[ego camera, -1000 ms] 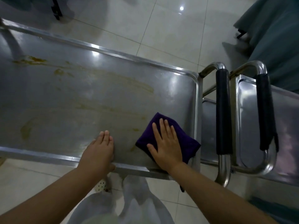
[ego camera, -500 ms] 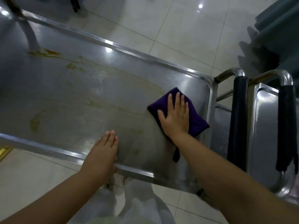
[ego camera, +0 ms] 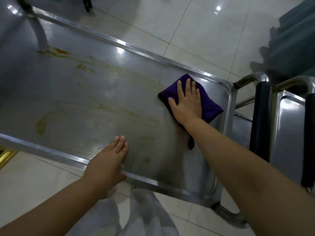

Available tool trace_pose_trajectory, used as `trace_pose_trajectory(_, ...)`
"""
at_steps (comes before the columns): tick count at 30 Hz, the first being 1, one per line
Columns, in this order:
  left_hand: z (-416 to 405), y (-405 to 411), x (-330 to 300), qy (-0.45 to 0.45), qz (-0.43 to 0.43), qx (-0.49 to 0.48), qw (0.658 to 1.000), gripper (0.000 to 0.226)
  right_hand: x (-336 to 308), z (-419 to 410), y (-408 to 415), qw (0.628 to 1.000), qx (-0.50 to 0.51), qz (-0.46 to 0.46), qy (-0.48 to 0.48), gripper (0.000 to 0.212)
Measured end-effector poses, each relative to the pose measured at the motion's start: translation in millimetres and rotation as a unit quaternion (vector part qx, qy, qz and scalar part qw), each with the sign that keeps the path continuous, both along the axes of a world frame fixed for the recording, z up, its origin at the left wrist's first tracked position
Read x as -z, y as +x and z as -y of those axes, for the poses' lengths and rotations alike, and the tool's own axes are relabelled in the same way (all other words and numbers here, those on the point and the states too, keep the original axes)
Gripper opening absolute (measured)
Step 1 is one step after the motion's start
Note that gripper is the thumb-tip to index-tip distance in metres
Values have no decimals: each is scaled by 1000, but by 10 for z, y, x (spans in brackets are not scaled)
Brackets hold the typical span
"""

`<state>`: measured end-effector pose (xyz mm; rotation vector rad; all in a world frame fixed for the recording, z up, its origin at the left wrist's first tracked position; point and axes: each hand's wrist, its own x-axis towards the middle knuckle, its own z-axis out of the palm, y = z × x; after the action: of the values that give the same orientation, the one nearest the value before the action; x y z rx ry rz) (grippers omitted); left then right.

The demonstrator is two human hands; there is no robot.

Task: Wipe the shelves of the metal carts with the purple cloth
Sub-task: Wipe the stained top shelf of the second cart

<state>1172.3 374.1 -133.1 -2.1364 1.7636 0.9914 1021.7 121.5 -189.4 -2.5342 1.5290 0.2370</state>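
Observation:
The top shelf of a metal cart (ego camera: 71,92) fills the view, streaked with yellowish-brown stains across its left and middle. A folded purple cloth (ego camera: 208,103) lies near the shelf's far right corner. My right hand (ego camera: 187,103) presses flat on the cloth with straight, spread fingers. My left hand (ego camera: 109,160) rests flat on the near rim of the shelf, fingers straight and pointing onto the steel. A dark loop of the cloth hangs below my right wrist.
A second metal cart (ego camera: 289,126) stands to the right, its shelf edge close by. Two black-padded handles (ego camera: 260,120) rise between the carts. Pale floor tiles (ego camera: 179,31) surround them. A teal fabric mass (ego camera: 296,43) sits at the far right.
My right hand has pushed the purple cloth from the near edge of the shelf away toward the far right corner. My left hand has stayed on the near rim.

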Motion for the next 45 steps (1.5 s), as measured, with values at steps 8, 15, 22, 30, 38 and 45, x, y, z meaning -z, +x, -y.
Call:
trace_pose_trajectory(8,-200,169,79,-72,-9,41,997,95,7,-1450,-220,997,-76,-12,20,74)
trace_pose_trajectory(15,-281,698,153,-155,-40,77,984,82,-54,-2383,-141,991,-78,-4,107,74)
trace_pose_trajectory(22,-354,1306,181,-143,24,73,987,82,2,-1631,26,994,-93,-17,57,74)
trace_pose_trajectory(30,-388,1555,240,-122,53,50,990,99,51,-8,486,1000,-24,-7,9,73)
trace_pose_trajectory(38,-352,1546,287,-135,19,24,990,99,-11,420,831,999,31,-21,8,72)
trace_pose_trajectory(45,-328,1555,145,-66,42,67,995,102,-15,-717,762,998,-66,-16,15,72)
